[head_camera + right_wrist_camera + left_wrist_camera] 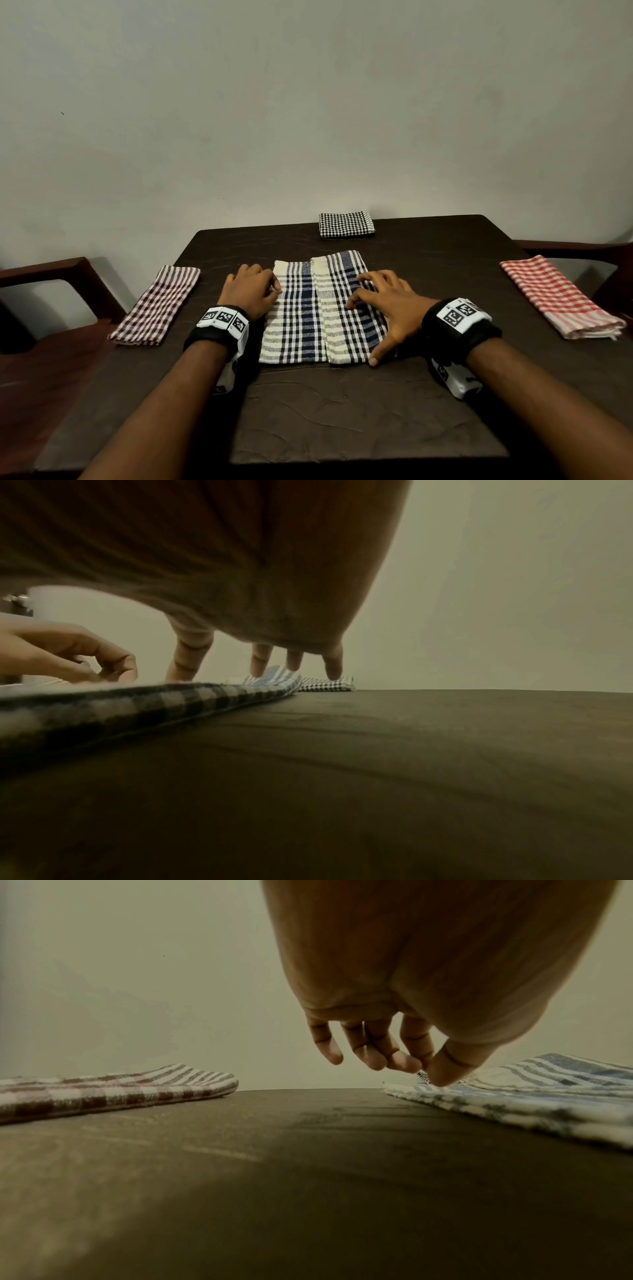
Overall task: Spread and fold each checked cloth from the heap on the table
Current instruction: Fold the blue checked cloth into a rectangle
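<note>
Four cloths lie on the table (445, 394). Head view: the blue checked cloth (301, 322), folded at centre, lies under the spread, flat right hand (383, 305); the left hand (251, 286) meets its left edge. Left wrist view: thumb and fingertips (441, 1074) pinch that edge. Right wrist view: straight fingertips (181, 669) press down. Lifting the pinched edge unevenly would likely skew the layers.

No words, brands or numbers can be read. The only signs are black-and-white square code markers — a row on the left wristband (224, 320) at about seven o'clock, another on the right wristband (460, 313) at four o'clock — unreadable as text.
</note>
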